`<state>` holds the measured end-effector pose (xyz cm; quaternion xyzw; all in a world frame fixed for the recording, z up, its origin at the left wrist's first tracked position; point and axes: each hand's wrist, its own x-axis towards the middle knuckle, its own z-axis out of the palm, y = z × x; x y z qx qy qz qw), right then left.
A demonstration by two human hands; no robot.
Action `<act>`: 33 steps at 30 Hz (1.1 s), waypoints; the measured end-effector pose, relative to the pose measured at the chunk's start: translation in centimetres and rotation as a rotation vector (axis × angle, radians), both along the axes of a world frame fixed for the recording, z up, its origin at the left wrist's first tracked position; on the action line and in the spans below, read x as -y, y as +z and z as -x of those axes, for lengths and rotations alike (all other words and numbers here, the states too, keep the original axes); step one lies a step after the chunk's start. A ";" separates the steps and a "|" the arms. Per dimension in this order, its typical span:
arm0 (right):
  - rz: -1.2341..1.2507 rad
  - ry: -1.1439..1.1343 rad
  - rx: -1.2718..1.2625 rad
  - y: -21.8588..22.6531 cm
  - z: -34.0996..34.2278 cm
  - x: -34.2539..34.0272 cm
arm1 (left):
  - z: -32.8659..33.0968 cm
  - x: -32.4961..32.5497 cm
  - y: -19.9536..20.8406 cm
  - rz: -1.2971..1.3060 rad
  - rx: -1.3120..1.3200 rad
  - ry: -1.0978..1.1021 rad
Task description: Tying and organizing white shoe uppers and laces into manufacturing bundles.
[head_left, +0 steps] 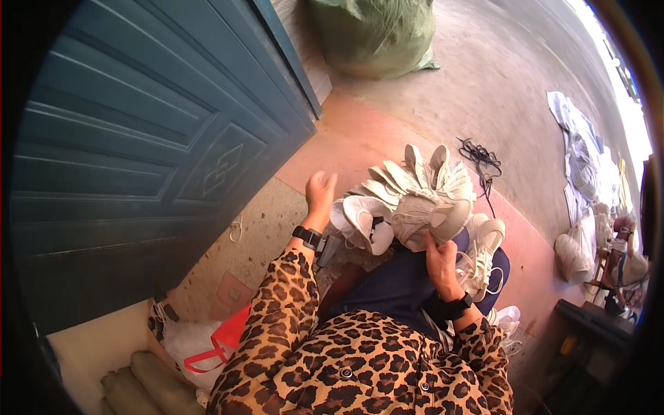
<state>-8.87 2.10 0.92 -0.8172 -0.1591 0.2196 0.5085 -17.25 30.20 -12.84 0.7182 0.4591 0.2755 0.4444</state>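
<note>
My right hand [440,266] grips a pale beige shoe [420,216] over my lap, with the thumb and fingers closed at its near edge. To the left of the shoes I hold up my left hand [320,197]; its fingers are smeared by motion, and nothing can be made out in them. Nearest to that hand is a white shoe [363,220] with a dark spot inside its opening. Behind the gripped shoe, several off-white shoes [387,178] stand in a fanned row. A laced white shoe [482,256] lies beside my right hand, against my dark blue trouser leg.
A dark blue panelled door [138,138] fills the left side. On the floor ahead sit a large green sack [377,38] and a tangle of black cord [481,155]. A red-handled bag [225,339] lies at lower left. Light cloths and bundles [584,159] are heaped at far right.
</note>
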 end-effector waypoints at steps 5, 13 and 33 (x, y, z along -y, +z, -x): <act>-0.090 -0.129 -0.043 -1.7 -0.7 1.6 | 4.4 8.3 -3.0 1.031 -0.197 0.002; -0.178 -0.160 -0.100 -2.5 -0.4 1.8 | 2.2 13.9 -2.7 0.031 -0.208 -0.034; -0.294 -0.126 -0.250 -3.5 -1.7 1.1 | 0.1 10.0 5.2 0.277 -0.219 -1.117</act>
